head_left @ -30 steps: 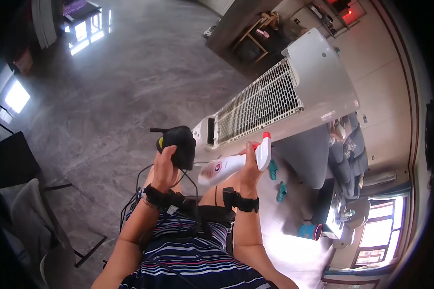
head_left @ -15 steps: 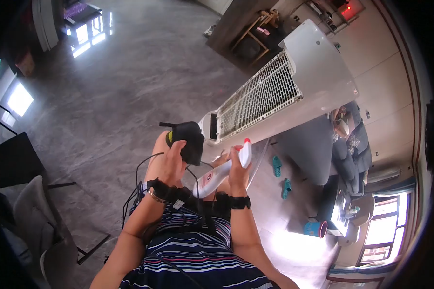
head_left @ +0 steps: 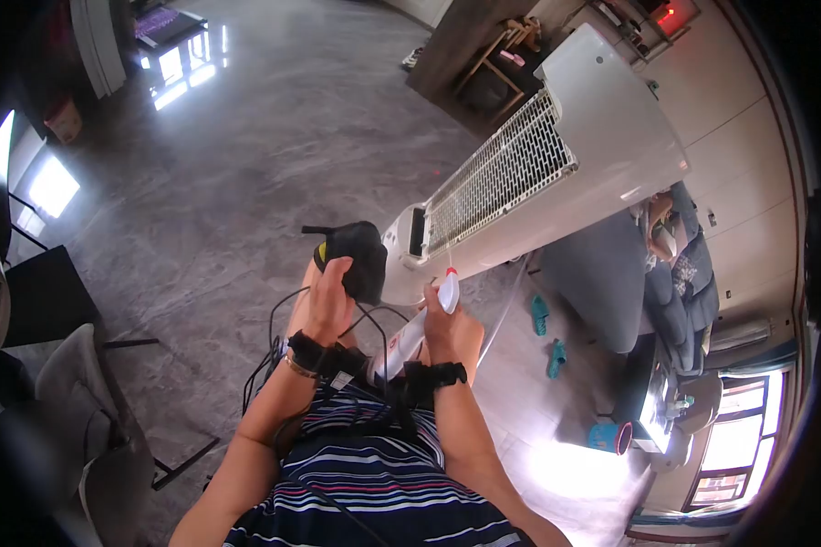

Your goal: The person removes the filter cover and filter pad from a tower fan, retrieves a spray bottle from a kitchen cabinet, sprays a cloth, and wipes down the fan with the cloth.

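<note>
My left hand (head_left: 329, 301) is closed around a black object (head_left: 358, 260) with a yellow-green patch and a short black stub; what it is I cannot make out. My right hand (head_left: 441, 326) grips a white spray bottle (head_left: 401, 345) near its neck, and the red nozzle tip points at the white appliance. Just beyond both hands stands this tall white appliance (head_left: 611, 137) with a long slotted grille (head_left: 502, 173). A thin streak shows between the nozzle and the grille. Black cables loop around my left wrist.
Grey chairs (head_left: 82, 392) are at the lower left. Teal slippers (head_left: 540, 314) lie on the floor to the right, near a grey sofa (head_left: 593, 273). A blue bin (head_left: 604, 438) stands farther right. A wooden chair (head_left: 493, 68) is behind the appliance.
The spray bottle has turned more upright and moved left, its nozzle now close to the appliance's lower grille. The black object has shifted slightly right and up.
</note>
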Tool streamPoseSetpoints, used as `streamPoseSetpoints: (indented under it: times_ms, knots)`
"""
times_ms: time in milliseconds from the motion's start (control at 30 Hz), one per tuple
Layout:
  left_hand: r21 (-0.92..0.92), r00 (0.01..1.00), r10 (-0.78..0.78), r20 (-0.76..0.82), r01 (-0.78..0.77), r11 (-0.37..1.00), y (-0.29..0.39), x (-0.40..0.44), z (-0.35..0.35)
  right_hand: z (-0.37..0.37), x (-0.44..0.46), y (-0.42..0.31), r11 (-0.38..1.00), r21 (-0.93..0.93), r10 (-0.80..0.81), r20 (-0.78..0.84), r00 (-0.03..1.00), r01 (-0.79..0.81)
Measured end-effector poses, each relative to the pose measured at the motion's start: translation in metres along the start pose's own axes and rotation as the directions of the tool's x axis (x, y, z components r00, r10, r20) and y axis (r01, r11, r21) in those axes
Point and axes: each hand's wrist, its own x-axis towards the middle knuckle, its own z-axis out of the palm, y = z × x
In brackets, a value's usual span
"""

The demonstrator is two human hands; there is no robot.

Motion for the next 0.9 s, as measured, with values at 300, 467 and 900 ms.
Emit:
streamPoseSetpoints:
  times_ms: [300, 467, 900]
  knots:
    - [-0.014, 0.998, -0.059, -0.037, 0.059, 0.998, 0.006, -0.005, -0.001, 0.012, 0.041, 0.051, 0.998, -0.044, -0.052, -0.036, 0.998, 0.050]
    - [-0.038, 0.997, -0.068, -0.048, 0.067, 0.997, 0.023, -0.011, 0.010, 0.019, 0.048, 0.052, 0.947, -0.227, -0.245, -0.062, 0.968, 0.226]
    - [-0.023, 0.997, -0.058, -0.041, 0.057, 0.998, 0.033, 0.003, -0.002, 0.002, 0.002, -0.157, 0.848, 0.186, -0.459, -0.209, 0.863, 0.496]
